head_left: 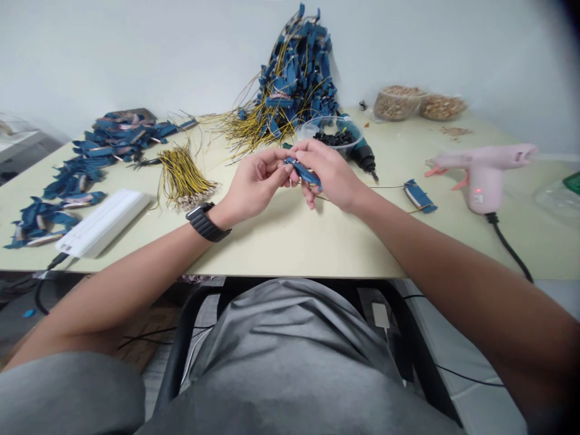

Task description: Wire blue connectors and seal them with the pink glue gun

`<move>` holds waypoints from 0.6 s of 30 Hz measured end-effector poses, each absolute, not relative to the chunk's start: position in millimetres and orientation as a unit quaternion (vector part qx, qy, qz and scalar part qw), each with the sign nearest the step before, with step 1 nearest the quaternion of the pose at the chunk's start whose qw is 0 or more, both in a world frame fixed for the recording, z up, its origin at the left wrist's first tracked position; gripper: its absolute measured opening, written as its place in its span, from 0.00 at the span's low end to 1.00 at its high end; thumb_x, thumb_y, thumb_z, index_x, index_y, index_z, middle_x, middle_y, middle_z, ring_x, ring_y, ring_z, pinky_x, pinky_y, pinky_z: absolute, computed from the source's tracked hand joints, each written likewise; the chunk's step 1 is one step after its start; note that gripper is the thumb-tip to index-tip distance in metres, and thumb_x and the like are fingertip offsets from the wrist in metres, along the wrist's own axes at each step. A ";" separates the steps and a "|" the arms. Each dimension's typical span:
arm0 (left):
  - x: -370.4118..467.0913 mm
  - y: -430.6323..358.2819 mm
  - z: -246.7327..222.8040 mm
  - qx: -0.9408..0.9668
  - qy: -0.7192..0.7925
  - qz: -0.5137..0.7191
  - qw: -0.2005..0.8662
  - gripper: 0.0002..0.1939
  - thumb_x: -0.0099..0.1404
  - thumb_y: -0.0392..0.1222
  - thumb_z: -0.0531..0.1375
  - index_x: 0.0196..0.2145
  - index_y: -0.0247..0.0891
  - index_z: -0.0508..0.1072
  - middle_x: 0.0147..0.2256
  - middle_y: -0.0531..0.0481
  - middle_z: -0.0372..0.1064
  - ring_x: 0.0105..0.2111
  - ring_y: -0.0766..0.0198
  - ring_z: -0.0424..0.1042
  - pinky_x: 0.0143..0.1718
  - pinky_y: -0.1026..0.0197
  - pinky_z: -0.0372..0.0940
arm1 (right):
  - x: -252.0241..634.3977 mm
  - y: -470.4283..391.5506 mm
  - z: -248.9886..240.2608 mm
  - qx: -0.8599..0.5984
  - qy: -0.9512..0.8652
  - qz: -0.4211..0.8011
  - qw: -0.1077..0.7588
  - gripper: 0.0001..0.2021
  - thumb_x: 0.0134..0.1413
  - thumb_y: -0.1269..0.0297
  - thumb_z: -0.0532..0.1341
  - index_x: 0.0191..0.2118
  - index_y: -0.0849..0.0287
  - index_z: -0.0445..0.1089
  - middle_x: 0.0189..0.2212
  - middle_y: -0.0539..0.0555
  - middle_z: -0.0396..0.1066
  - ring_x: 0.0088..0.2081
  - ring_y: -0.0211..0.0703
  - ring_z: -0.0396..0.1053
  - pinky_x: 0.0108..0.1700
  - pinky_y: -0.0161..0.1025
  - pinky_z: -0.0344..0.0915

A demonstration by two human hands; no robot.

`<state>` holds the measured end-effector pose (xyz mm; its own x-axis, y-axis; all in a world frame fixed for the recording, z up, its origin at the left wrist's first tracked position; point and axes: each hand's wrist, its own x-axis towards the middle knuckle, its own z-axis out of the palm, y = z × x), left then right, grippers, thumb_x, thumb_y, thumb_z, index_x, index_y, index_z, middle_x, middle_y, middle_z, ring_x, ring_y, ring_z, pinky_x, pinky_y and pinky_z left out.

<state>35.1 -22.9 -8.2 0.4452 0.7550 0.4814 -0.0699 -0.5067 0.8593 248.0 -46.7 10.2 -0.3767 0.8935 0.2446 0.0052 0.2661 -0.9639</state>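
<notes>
Near the middle of the table, a small blue piece [308, 175] is pinched between both hands. My left hand [256, 184], with a black watch on its wrist, grips its left end between thumb and fingers. My right hand [330, 172] is closed on the piece from the other side, thumb and index finger near its upper edge. A thin dark wire shows just below the right fingers. To the right of the hands lies another blue piece [419, 196] with thin wires.
A pale table [290, 254] carries a tall heap of blue pieces [299, 72], yellow-black wires [183, 172], blue pieces at left [113, 136], a white box [104, 223], a tub of black parts [335, 139], a power tool [362, 154], a pink glue gun [487, 175] and bags [399, 103].
</notes>
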 end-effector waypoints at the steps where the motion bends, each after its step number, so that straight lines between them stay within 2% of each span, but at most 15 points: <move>1: 34.4 -21.5 -9.0 0.718 0.248 0.480 0.438 0.24 0.75 0.62 0.81 0.48 0.39 0.86 0.37 0.48 0.86 0.37 0.63 0.83 0.43 0.60 0.79 | 249.0 -47.0 10.0 -0.347 -0.678 0.463 0.454 0.15 0.77 0.48 0.70 0.51 0.48 0.67 0.37 0.48 0.78 0.27 0.41 0.70 0.25 0.37 0.68; 4: 32.2 -16.7 -11.9 0.689 0.283 0.502 0.440 0.17 0.77 0.55 0.81 0.48 0.39 0.87 0.35 0.50 0.84 0.35 0.66 0.81 0.41 0.62 0.78 | 251.7 -48.0 8.5 -0.368 -0.725 0.338 0.475 0.17 0.72 0.53 0.75 0.56 0.47 0.70 0.45 0.53 0.83 0.43 0.49 0.81 0.37 0.39 0.76; 7: 31.3 -14.5 -13.9 0.668 0.301 0.507 0.454 0.09 0.80 0.47 0.78 0.46 0.40 0.88 0.36 0.49 0.85 0.33 0.68 0.79 0.40 0.64 0.77 | 254.1 -45.4 4.4 -0.376 -0.765 0.250 0.459 0.17 0.71 0.60 0.74 0.59 0.48 0.74 0.49 0.56 0.86 0.53 0.55 0.84 0.47 0.43 0.80; 9: 31.9 -15.1 -14.0 0.659 0.304 0.507 0.466 0.05 0.80 0.42 0.77 0.44 0.40 0.88 0.38 0.48 0.85 0.34 0.68 0.78 0.39 0.65 0.76 | 255.9 -41.7 0.8 -0.372 -0.788 0.214 0.442 0.17 0.72 0.63 0.71 0.62 0.48 0.75 0.51 0.57 0.87 0.57 0.57 0.85 0.53 0.47 0.82; 12: 33.8 -17.3 -12.7 0.652 0.305 0.505 0.476 0.07 0.80 0.39 0.74 0.40 0.40 0.88 0.39 0.48 0.85 0.34 0.68 0.77 0.38 0.65 0.76 | 258.2 -36.9 -3.6 -0.360 -0.811 0.167 0.429 0.18 0.74 0.66 0.67 0.64 0.49 0.78 0.54 0.59 0.88 0.60 0.60 0.86 0.62 0.54 0.81; 15: 34.8 -18.3 -11.4 0.651 0.303 0.506 0.477 0.08 0.79 0.36 0.73 0.38 0.39 0.87 0.36 0.49 0.82 0.33 0.69 0.75 0.38 0.66 0.74 | 259.1 -35.5 -5.7 -0.353 -0.823 0.137 0.424 0.19 0.76 0.67 0.64 0.66 0.52 0.80 0.57 0.60 0.88 0.60 0.61 0.86 0.65 0.56 0.80; 18: 34.0 -17.5 -11.2 0.653 0.302 0.507 0.476 0.07 0.78 0.35 0.73 0.38 0.39 0.87 0.35 0.49 0.81 0.33 0.69 0.74 0.37 0.66 0.73 | 258.6 -35.8 -6.8 -0.353 -0.820 0.142 0.428 0.18 0.76 0.65 0.66 0.66 0.51 0.82 0.59 0.60 0.88 0.60 0.60 0.86 0.66 0.55 0.80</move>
